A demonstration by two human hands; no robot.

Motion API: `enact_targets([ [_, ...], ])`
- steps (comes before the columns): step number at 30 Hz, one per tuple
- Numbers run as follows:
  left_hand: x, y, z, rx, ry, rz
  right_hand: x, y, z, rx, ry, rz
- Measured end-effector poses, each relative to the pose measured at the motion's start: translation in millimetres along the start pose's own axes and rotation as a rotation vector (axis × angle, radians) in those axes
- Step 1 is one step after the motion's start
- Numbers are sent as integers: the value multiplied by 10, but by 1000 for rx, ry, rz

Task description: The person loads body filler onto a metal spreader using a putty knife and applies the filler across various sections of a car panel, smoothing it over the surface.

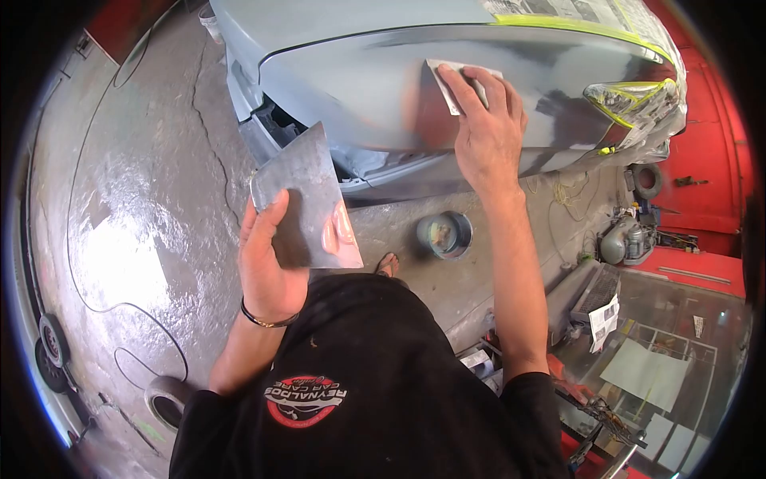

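1. Black shirt (375, 359) with a round red logo (307, 401) fills the bottom centre of the frame.
2. Left of centre, the left hand (270, 251) grips a grey plate (299, 199) by its edge, thumb across the face; two dabs of pink paste (341, 225) sit near the plate's lower right corner.
3. At upper centre right, the right hand (491, 132) holds a pale spreader (444, 89), fingers spread over it, against the car panel (343, 92), where a reddish patch shows beside it.
4. Yellow tape (578, 25) and newspaper (614, 12) cover parts of the car at upper right.
5. Just right of centre, a bucket (444, 235) stands on the floor (136, 191).
6. One loose tyre (167, 401) lies at lower left.
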State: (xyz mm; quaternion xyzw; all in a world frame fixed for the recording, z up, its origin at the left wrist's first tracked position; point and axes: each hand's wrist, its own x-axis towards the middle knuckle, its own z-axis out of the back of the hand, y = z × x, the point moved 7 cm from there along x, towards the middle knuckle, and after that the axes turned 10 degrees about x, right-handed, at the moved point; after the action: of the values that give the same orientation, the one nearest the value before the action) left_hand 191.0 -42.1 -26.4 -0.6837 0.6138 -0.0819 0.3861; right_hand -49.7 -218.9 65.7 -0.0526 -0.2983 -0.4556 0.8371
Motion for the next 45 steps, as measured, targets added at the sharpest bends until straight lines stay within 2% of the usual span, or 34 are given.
enact_targets([
  [2, -10, 23, 31, 5, 20, 13, -155, 30, -33, 24, 15, -5],
  [6, -6, 37, 93, -19, -20, 1, -1097, 185, -283, 56, 4, -30],
  [9, 9, -6, 79, 14, -12, -30, -1513, 290, -377, 122, 88, -53],
  [12, -7, -10, 57, 7, -26, -30, -1281, 341, -157, 96, 46, -64],
  [16, 25, -12, -35, 22, 47, -40, -517, 281, 150, 36, -23, -40],
  [21, -67, 17, -85, -12, 3, -25, -195, -325, 500, 43, -119, -154],
  [26, -88, 54, 8, 7, -23, -14, -196, -881, 504, 6, -128, -97],
  [31, -103, 96, -30, 37, -60, 9, -17, -823, 409, -47, -150, -8],
  [35, -69, 84, -66, 51, -56, -17, -86, -808, 408, -32, 19, -64],
  [41, -6, 193, -153, 61, -9, 11, 54, -666, 471, -26, -12, -12],
  [44, -19, 275, -245, 57, 12, 44, -144, -578, 602, 53, 55, -72],
  [45, -12, 309, -284, 56, 18, 57, -294, -560, 690, 184, 42, -154],
])
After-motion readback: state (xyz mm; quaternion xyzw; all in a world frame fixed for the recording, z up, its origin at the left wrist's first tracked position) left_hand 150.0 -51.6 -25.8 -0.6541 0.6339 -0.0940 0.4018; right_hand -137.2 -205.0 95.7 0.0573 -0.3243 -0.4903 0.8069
